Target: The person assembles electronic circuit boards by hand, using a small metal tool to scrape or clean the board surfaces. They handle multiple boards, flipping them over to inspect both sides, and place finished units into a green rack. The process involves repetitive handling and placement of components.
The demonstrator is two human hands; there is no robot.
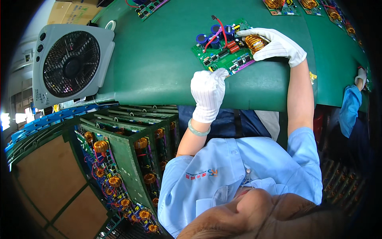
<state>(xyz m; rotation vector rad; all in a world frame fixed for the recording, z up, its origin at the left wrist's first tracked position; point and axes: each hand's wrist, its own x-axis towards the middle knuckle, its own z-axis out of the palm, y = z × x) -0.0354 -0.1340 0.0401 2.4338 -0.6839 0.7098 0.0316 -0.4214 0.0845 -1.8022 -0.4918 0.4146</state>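
A white-gloved left hand [208,93] pinches the near edge of a green circuit board [227,62] at the green worktop [155,59]; the gloved right hand [279,46] grasps a copper coil [254,42] on it. Blue capacitors [201,39] stand beyond the left hand; a grey fan [72,65] is well to its left.

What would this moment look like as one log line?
left hand: gloved, at near edge of circuit board; right hand: gloved, around copper coil; far left: gray fan
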